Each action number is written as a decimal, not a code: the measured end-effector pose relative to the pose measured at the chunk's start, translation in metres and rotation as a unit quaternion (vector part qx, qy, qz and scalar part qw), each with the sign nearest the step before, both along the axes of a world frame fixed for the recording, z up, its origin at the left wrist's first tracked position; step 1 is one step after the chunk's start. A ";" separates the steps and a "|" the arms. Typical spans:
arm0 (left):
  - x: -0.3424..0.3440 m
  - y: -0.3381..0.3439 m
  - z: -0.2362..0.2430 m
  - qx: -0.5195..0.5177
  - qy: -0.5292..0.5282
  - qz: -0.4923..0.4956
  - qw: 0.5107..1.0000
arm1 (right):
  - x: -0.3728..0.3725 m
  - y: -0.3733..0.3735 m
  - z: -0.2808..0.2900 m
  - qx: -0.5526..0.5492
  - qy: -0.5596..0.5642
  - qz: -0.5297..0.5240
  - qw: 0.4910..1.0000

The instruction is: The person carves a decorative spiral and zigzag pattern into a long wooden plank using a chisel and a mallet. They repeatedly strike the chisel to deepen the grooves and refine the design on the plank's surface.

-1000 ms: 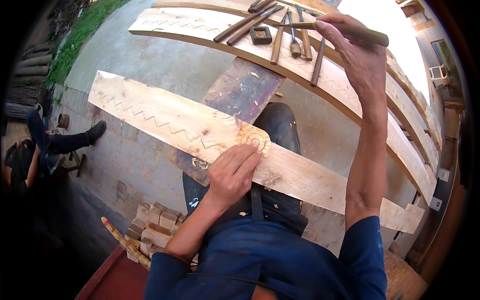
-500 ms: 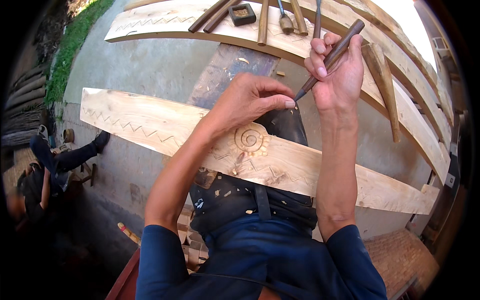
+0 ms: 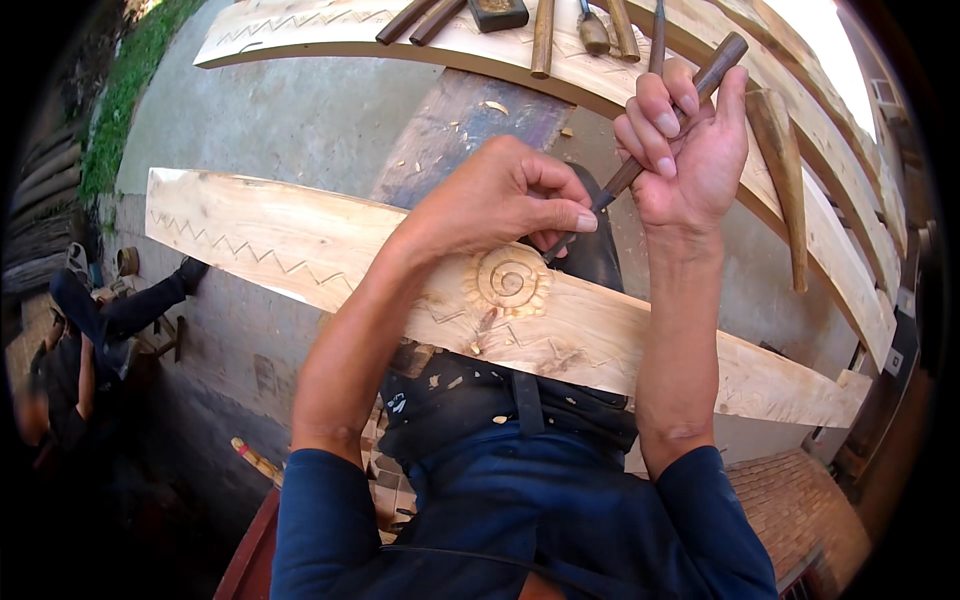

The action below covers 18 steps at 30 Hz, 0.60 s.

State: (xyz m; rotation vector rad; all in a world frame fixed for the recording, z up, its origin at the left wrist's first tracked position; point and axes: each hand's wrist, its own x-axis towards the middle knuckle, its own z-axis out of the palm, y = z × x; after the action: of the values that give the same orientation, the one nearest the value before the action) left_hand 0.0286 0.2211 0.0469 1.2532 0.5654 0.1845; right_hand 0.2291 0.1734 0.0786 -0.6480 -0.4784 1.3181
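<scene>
Across my lap lies a long pale wooden board (image 3: pixel 250 215), with a carved zigzag line and a round spiral carving (image 3: pixel 510 282) in its middle. A carving chisel (image 3: pixel 622 181) with a dark wooden handle slants down to the spiral's upper right edge. My right hand (image 3: pixel 690 150) is closed round its handle, palm turned up. My left hand (image 3: pixel 505 195) pinches the chisel low on its metal shank, just above the board. The chisel's tip is at or very near the wood; whether it touches I cannot tell.
Beyond stands another carved beam (image 3: pixel 330 40) bearing several chisels, a dark square block (image 3: pixel 498 13) and a tapered wooden club (image 3: pixel 778 170). More curved beams lie at the right. Wood chips dot my dark apron (image 3: pixel 465 400). Another person (image 3: pixel 100 330) sits at the far left.
The chisel has come down, its tip going from above the board to the spiral's edge. My left fingers have closed round its shank. The view has shifted slightly.
</scene>
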 end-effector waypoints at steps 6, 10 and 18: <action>-0.001 0.002 0.003 0.007 0.005 -0.016 1.000 | 0.003 0.001 -0.001 -0.016 -0.009 0.013 1.000; -0.001 0.001 0.003 -0.006 0.007 -0.011 1.000 | 0.005 -0.001 0.001 -0.009 -0.031 0.022 0.999; -0.003 0.002 0.000 -0.006 0.008 -0.016 1.000 | 0.003 0.000 0.002 -0.005 -0.037 0.026 0.999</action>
State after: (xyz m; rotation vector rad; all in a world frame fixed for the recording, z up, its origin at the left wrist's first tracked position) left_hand 0.0261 0.2231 0.0466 1.2522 0.5597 0.1443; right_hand 0.2317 0.1734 0.0802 -0.6987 -0.5523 1.3491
